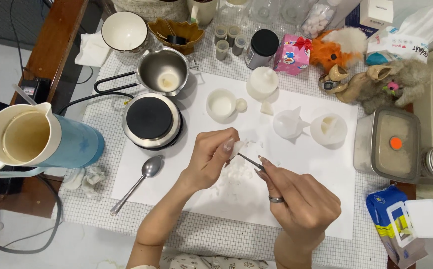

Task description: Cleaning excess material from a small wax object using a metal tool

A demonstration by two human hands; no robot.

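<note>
Seen from above, a person's two bare hands work over a white sheet spread on a checked tabletop. The left hand pinches a small white waxy piece between thumb and fingertips, held just above the sheet. The right hand, wearing a ring, is closed around a thin dark pick whose tip touches the white piece — it looks like scraping or trimming.

Below the hands, white shavings lie scattered on the sheet, which suggests a fair amount of trimming is already done; the piece in hand appears to be mid-cleanup, not finished.

Further back on the sheet stand a small white cup, a white domed shape and two translucent moulds; whether these still hold anything is hard to tell.

To the left sit a small round hotplate and, behind it, a steel pouring pot with a pale residue at its bottom — the melting seems over. A metal spoon lies beside the hotplate, and a blue jug stands at the far left.

On the right are a lidded metal container, a packet of wipes and, behind, soft toys.
</note>
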